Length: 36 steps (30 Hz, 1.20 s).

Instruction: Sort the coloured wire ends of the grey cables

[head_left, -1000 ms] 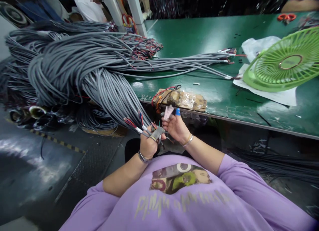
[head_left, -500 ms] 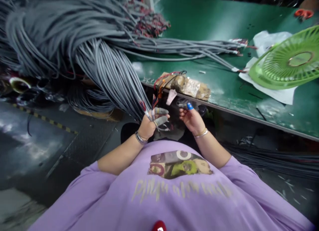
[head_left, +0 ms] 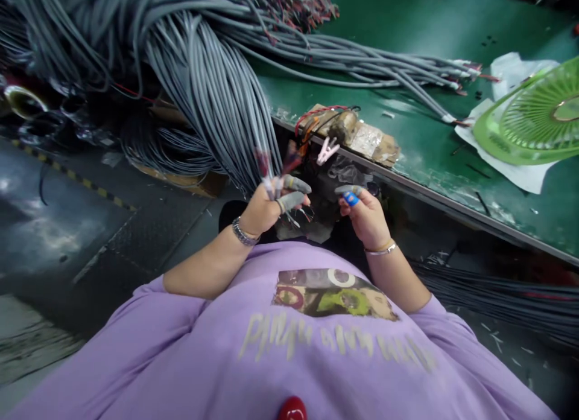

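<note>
My left hand [head_left: 266, 206], wearing grey finger cots, is closed around several grey cable ends [head_left: 275, 187]. Their stripped tips, with red and dark wires [head_left: 289, 157], stick up above the fist, and thin wire ends [head_left: 296, 218] show beneath the fingers. Across a small gap, my right hand [head_left: 365, 212] is pinched, with a blue wrap on the thumb and a grey cot on the index finger. Whatever lies between those fingertips, if anything, is too small to tell. Just behind the hands, a thick bundle of grey cables [head_left: 217, 88] hangs over the bench edge.
On the green bench [head_left: 452, 184] lie a taped block [head_left: 364, 139] with wires, a pink clip [head_left: 326, 149] at its edge and a green fan [head_left: 525, 118]. More cables [head_left: 362, 58] stretch across the bench. Dark cables [head_left: 497, 293] run below at right.
The view has shifted, moving the bench items. Red-and-dark wire tips now stand higher above my left fist. My right thumb and index finger have come together, and the hand sits slightly further right.
</note>
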Available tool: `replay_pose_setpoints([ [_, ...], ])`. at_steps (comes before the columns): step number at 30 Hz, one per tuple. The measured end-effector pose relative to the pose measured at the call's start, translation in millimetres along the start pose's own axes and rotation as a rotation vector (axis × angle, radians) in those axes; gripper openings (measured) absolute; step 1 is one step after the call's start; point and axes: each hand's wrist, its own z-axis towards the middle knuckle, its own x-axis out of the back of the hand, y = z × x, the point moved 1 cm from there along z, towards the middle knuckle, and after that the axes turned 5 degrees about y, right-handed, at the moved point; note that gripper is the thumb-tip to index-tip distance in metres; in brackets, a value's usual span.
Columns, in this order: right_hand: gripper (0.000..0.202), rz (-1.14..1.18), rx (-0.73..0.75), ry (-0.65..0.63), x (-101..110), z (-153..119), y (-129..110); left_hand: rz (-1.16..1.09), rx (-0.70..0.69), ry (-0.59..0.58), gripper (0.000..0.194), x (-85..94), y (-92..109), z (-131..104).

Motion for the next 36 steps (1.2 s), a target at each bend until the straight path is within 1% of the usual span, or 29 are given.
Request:
replay_pose_setpoints([
  [1, 0.024, -0.05, 0.043, -0.059, -8.6, -4.3, -5.3, 0.066, 0.002, -0.042, 0.027, 1.0, -3.1, 0.7],
  [3, 0.03, -0.099, 0.107, -0.186, -26.2, -12.4, -13.1, 0.207, -0.03, -0.069, 0.018, 4.0, -8.4, 2.4],
  [5, 0.039, -0.132, 0.139, -0.296, -42.1, -17.8, -16.0, 0.344, -0.104, -0.043, 0.011, 7.5, -11.8, 3.3],
  [7, 0.034, -0.186, 0.151, -0.359, -54.5, -19.2, -15.2, 0.45, -0.177, -0.027, 0.014, 10.4, -13.8, 3.3],
  [10, 0.02, -0.243, 0.216, -0.339, -66.1, -16.5, -14.7, 0.534, -0.221, -0.056, 0.023, 13.3, -14.7, 2.8],
  [12, 0.018, -0.233, 0.256, -0.311, -69.4, -14.7, -16.6, 0.538, -0.235, -0.105, 0.023, 14.7, -12.9, 2.5],
  [15, 0.02, -0.155, 0.224, -0.245, -66.0, -13.8, -18.3, 0.506, -0.283, -0.223, 0.022, 16.2, -6.6, -1.4],
  [17, 0.02, -0.104, 0.196, -0.167, -57.7, -13.4, -15.6, 0.462, -0.325, -0.254, 0.029, 18.1, -1.8, -8.6],
  [18, 0.019, -0.088, 0.2, -0.124, -52.2, -13.1, -13.2, 0.434, -0.339, -0.24, 0.033, 19.8, -0.1, -13.5],
  [19, 0.017, -0.08, 0.212, -0.085, -46.1, -12.5, -10.4, 0.396, -0.35, -0.202, 0.037, 22.4, 0.9, -19.3],
  [20, 0.016, -0.069, 0.234, -0.041, -39.5, -11.9, -7.6, 0.362, -0.355, -0.15, 0.037, 25.9, 1.0, -25.4],
  [22, 0.013, -0.001, 0.258, 0.017, -25.9, -10.6, -3.2, 0.319, -0.337, -0.047, 0.03, 36.2, -0.7, -37.4],
  [24, 0.014, 0.077, 0.252, 0.029, -12.8, -9.6, -2.0, 0.316, -0.271, 0.037, 0.023, 50.7, -3.0, -46.1],
  [26, 0.013, 0.105, 0.271, 0.033, -1.2, -9.3, -4.4, 0.304, -0.211, 0.151, 0.025, 67.5, -2.2, -49.8],
  [27, 0.013, 0.092, 0.296, 0.034, 3.3, -9.2, -6.5, 0.296, -0.201, 0.209, 0.027, 75.1, -0.1, -49.7],
  [29, 0.014, -0.02, 0.357, 0.0, 7.1, -8.3, -10.3, 0.273, -0.206, 0.267, 0.03, 84.1, 6.5, -45.9],
  [30, 0.015, -0.104, 0.381, -0.046, 5.5, -7.3, -11.3, 0.257, -0.207, 0.264, 0.031, 84.2, 10.2, -42.4],
  [32, 0.018, -0.273, 0.404, -0.182, -5.1, -4.2, -10.2, 0.226, -0.197, 0.204, 0.034, 74.3, 16.4, -33.0],
  [34, 0.02, -0.356, 0.388, -0.313, -22.7, -0.4, -5.0, 0.238, -0.201, 0.1, 0.037, 53.6, 19.3, -21.8],
  [36, 0.027, -0.327, 0.324, -0.376, -40.9, 2.9, 2.4, 0.279, -0.233, -0.026, 0.039, 29.4, 18.0, -11.0],
])
